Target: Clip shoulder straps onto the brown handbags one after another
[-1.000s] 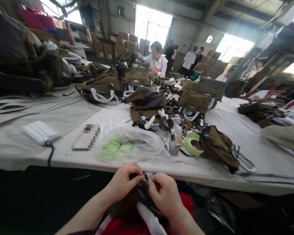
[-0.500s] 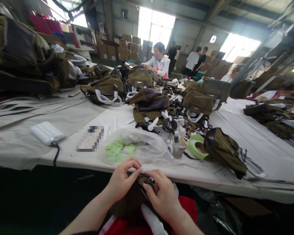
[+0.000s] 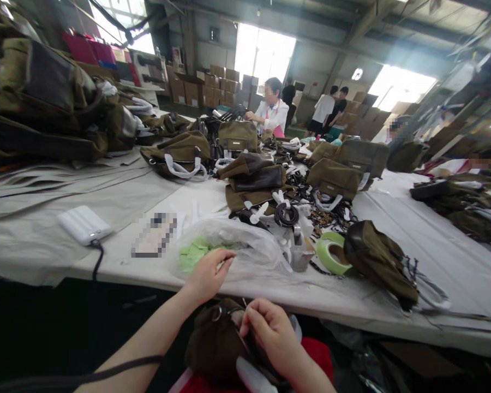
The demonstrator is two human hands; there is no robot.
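Note:
A dark olive-brown fabric bag (image 3: 213,341) rests on my lap below the table edge, with a metal ring near its top. My right hand (image 3: 274,335) is closed at the bag's upper edge, fingers curled and pinched. A thin pale sliver (image 3: 244,302) sticks up by those fingertips; its kind is unclear. Above the bag, apart from it, my left hand (image 3: 208,273) hovers at the table's front edge, thumb and fingertips drawn together. Whatever they pinch, if anything, is too small to make out. Just behind it lies a clear plastic bag (image 3: 245,240) with green pieces (image 3: 192,254).
On the table (image 3: 372,297) are a white power bank (image 3: 84,224), a phone (image 3: 155,234), a green tape roll (image 3: 333,254) and a small olive bag (image 3: 372,256). More bags pile up at the left (image 3: 45,103) and centre (image 3: 249,172). A co-worker (image 3: 272,109) handles straps across the table.
My left hand has lifted off the bag and moved up towards the table edge. My right hand stays at the bag, its fingers more curled. The view has shifted slightly.

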